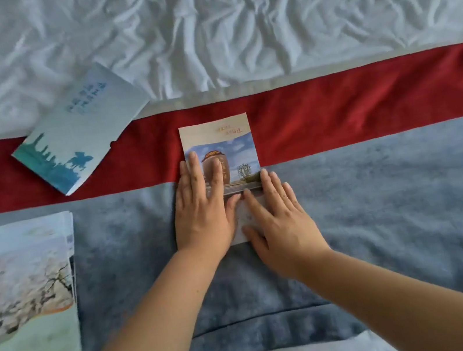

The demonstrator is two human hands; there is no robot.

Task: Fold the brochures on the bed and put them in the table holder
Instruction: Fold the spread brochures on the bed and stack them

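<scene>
head view looks down on a bed with a grey and red runner across it. both hands lie flat on one brochure that straddles the red band and the grey: the left hand covers its left half, the right hand its lower right corner. fingers of both hands are spread and released, pressing down, gripping nothing. the brochure looks already folded to a narrow panel, and the press reads as setting the crease.

a blue brochure lies tilted near the far left, well apart, and a stack of brochures sits at the near left edge. the table holder is not in view.

the paper is likely light, thin and glossy, so it may slide on the plush runner and spring open once pressure lifts; the soft bed gives a weak backing for a sharp crease. to lift it, pinching along the folded long edge should keep the panels shut.
</scene>
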